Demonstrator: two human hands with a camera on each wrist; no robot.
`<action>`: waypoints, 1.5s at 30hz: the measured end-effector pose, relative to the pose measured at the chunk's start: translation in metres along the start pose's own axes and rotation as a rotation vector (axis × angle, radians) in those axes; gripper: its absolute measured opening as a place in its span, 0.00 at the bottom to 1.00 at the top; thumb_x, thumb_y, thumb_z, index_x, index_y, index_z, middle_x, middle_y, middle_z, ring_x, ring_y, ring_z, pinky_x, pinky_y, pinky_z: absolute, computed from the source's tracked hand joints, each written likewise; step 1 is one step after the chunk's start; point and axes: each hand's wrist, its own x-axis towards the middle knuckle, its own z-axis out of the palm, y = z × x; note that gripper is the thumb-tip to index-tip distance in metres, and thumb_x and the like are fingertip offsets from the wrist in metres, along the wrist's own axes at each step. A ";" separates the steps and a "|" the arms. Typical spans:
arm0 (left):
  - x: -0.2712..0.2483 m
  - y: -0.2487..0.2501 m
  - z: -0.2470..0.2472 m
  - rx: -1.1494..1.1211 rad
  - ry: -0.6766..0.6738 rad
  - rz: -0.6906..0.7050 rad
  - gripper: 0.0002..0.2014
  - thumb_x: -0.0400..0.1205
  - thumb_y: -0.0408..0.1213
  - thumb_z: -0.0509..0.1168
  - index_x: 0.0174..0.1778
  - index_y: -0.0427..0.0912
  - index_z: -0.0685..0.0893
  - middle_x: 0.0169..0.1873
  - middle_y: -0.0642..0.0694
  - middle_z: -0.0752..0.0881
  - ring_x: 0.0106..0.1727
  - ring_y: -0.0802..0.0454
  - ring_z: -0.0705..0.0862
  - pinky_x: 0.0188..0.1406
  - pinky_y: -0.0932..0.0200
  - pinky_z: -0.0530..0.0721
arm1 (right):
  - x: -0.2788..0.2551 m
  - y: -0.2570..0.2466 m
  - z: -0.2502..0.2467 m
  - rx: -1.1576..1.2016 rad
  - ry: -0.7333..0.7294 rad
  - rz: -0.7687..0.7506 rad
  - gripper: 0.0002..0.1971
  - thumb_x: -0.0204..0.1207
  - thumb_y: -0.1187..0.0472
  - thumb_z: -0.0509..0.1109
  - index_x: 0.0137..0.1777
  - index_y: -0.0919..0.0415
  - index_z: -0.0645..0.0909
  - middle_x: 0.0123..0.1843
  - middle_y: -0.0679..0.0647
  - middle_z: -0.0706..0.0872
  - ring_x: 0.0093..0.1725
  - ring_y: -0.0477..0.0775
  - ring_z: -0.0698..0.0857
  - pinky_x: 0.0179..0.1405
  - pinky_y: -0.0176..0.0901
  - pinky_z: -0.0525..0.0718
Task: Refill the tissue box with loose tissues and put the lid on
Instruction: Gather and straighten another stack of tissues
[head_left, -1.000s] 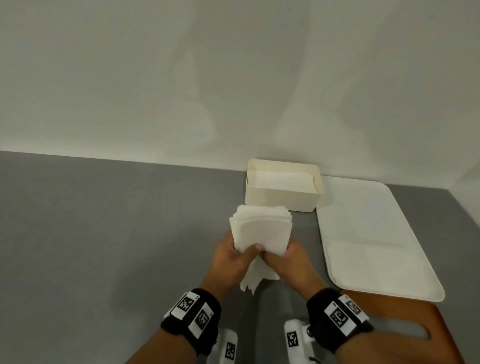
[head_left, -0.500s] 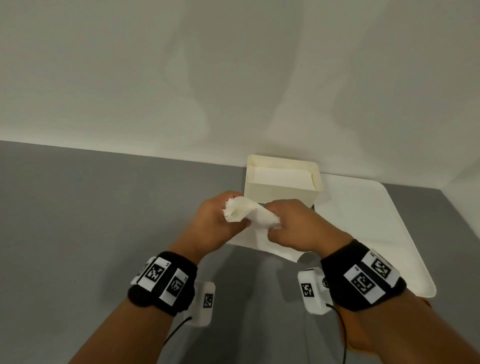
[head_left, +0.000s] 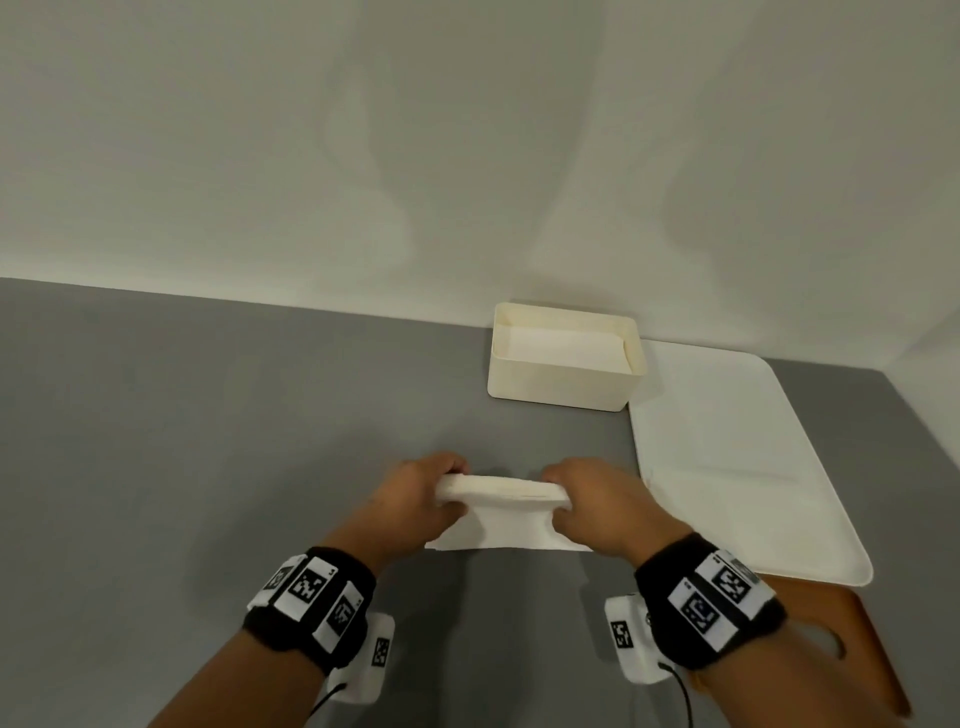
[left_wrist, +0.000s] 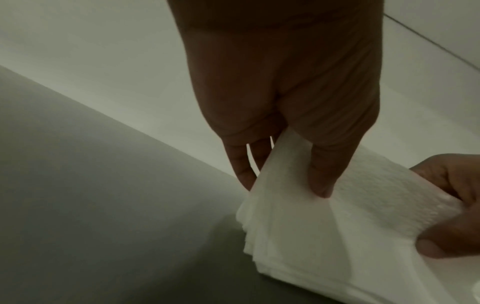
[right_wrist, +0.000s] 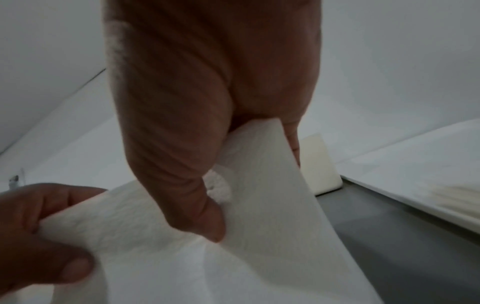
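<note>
Your left hand (head_left: 415, 499) and right hand (head_left: 592, 506) each grip one end of the tissue stack (head_left: 501, 493) above the tabletop (head_left: 208, 441), well short of the open tissue box (head_left: 563, 382) by the tray (head_left: 737, 467).

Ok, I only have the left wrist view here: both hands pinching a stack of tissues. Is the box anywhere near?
Observer: Yes, the tissue box stands by the wall, beyond the held tissue stack, with its lid off.
Operator: Anything in it already?
Observer: White tissues lie inside, below the rim.
Operator: And the lid?
Observer: A wooden piece lies at the right, partly hidden by a white tray; I cannot tell whether it is the lid.
</note>
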 end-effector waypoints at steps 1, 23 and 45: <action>0.001 0.001 -0.001 0.030 0.006 0.018 0.12 0.77 0.35 0.75 0.51 0.54 0.84 0.41 0.57 0.86 0.36 0.63 0.82 0.34 0.74 0.73 | -0.001 0.002 -0.001 0.007 0.030 -0.005 0.17 0.69 0.58 0.69 0.57 0.43 0.85 0.50 0.43 0.85 0.54 0.51 0.86 0.44 0.42 0.78; 0.022 0.082 -0.006 -0.609 0.228 0.137 0.12 0.84 0.35 0.72 0.62 0.51 0.87 0.51 0.55 0.92 0.52 0.56 0.91 0.44 0.66 0.86 | -0.009 -0.004 -0.058 1.072 0.392 -0.022 0.28 0.69 0.63 0.84 0.67 0.48 0.81 0.61 0.48 0.90 0.60 0.53 0.89 0.62 0.57 0.89; 0.033 0.059 0.035 -0.866 0.368 0.129 0.21 0.77 0.36 0.75 0.67 0.42 0.84 0.58 0.49 0.92 0.60 0.51 0.90 0.55 0.60 0.87 | 0.012 -0.010 0.001 1.018 0.484 -0.080 0.22 0.76 0.64 0.78 0.56 0.33 0.80 0.47 0.23 0.88 0.52 0.29 0.88 0.44 0.24 0.85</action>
